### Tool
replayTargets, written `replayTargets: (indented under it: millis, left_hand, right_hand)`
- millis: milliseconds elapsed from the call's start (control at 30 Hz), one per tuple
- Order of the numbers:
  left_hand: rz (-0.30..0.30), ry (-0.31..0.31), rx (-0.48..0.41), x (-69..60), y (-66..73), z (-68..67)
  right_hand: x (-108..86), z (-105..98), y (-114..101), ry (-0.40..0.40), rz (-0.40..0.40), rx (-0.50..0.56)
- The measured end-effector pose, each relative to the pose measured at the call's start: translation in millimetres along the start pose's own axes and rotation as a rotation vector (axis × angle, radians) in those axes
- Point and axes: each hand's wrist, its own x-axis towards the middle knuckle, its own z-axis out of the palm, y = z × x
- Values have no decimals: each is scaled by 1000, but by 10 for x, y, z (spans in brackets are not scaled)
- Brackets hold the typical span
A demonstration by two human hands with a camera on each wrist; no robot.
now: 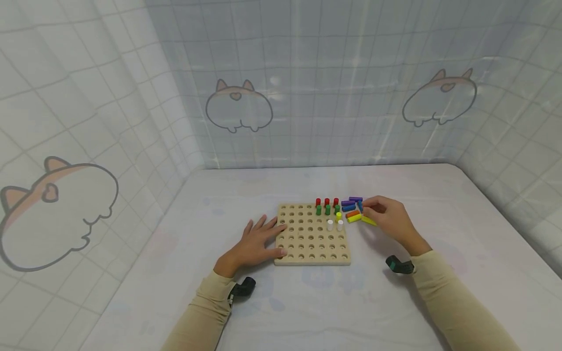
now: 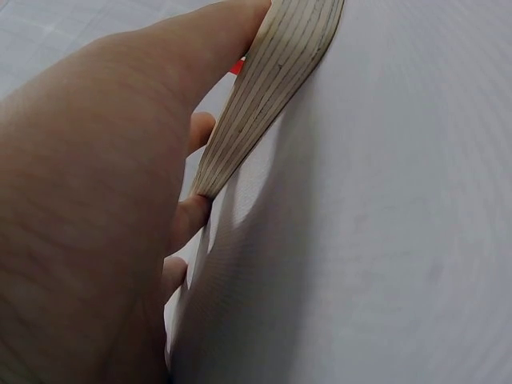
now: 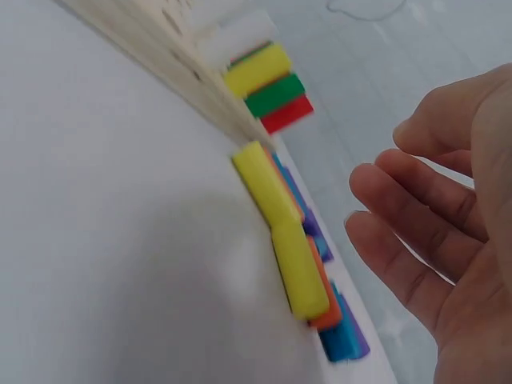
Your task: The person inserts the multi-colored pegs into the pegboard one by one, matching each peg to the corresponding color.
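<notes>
A square wooden pegboard (image 1: 312,262) with rows of round holes lies on the table. Red pegs (image 1: 327,201), green pegs (image 1: 327,210), a yellow peg (image 1: 338,216) and white pegs (image 1: 330,225) stand upright in its right part. My left hand (image 1: 254,246) rests with spread fingers on the board's left edge, the thumb near the front corner. To the right of the board lie loose yellow pegs (image 3: 300,276), orange, blue (image 3: 340,340) and purple ones. Over these hovers my right hand (image 1: 391,219), fingers bent loosely; the right wrist view shows nothing between them.
A white cloth (image 1: 325,312) covers the table. Behind and at both sides hang white curtains (image 1: 333,97) with a grid and animal drawings. Dark wrist cameras (image 1: 243,287) sit on both forearms.
</notes>
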Motion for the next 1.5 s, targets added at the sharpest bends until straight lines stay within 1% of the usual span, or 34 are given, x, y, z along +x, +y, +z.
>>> replayTargets:
  millis: [133,333,533,767,900,1100,1200,1300,1433,1500]
  left_hand:
    - [-2,1,-1,8,-6,5]
    - [-9,1,7,22,-29,23]
    - [-2,20,-2,11,-27,34]
    - [3,19,-7,1,-12,40]
    - [6,16,-4,7,-12,37]
    - [9,6,2,19,-31,40]
    - [12,10,-2,19,-31,37]
    - [8,14,2,17,-23,30]
    - [5,17,7,17,-17,26]
    - [6,17,3,17,-15,22]
  right_hand:
    - [-26,-64,77,-2,42,-44]
    - [-58,-127,137,-16,68,-88]
    - [-73,-127,169,-31,68,-110]
    - [-104,-84,189,-76,90,-112]
    - [-117,-58,202,-71,48,-127]
    - [-108,-13,240,-84,-38,-176]
    - [-105,6,255,-78,-79,-201]
    - [-97,15,268,-90,-75,-233]
    - [-88,19,272,-129,-36,-276]
    - [-88,21,272,-136,-33,-283]
